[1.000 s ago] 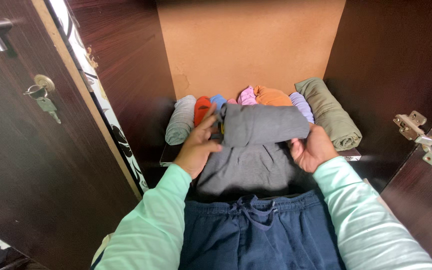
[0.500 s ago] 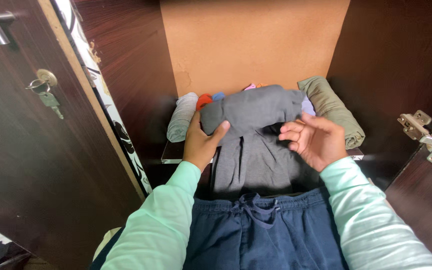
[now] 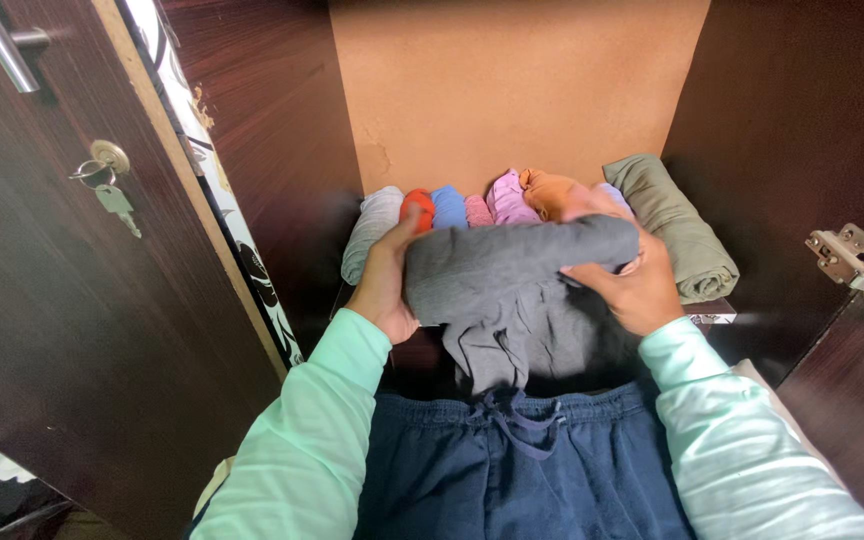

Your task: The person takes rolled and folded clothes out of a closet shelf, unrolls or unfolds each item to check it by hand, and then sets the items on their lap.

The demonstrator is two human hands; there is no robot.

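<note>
A dark grey garment (image 3: 512, 285) is half rolled in front of me, its roll lying across at the top and its loose end hanging towards my lap. My left hand (image 3: 384, 285) grips the roll's left end. On the right end, my right hand (image 3: 627, 280) clasps the roll with fingers curled over it. Behind the roll, on the wardrobe shelf (image 3: 712, 316), stands a row of rolled clothes: light grey (image 3: 370, 225), orange-red (image 3: 417, 205), blue (image 3: 448, 207), pink (image 3: 507, 198), orange (image 3: 550, 190) and olive green (image 3: 677, 225).
The wardrobe's brown back panel (image 3: 512, 90) and dark side walls close the space in. An open door (image 3: 52, 300) with a key in its lock (image 3: 110, 185) stands at the left. A metal hinge (image 3: 862, 280) juts out at the right. Navy drawstring trousers (image 3: 517, 465) cover my lap.
The grey garment has been rolled further and lifted off the shelf. My right hand, open beside it half a second ago, has closed on the roll's right end. The row behind shows again.
</note>
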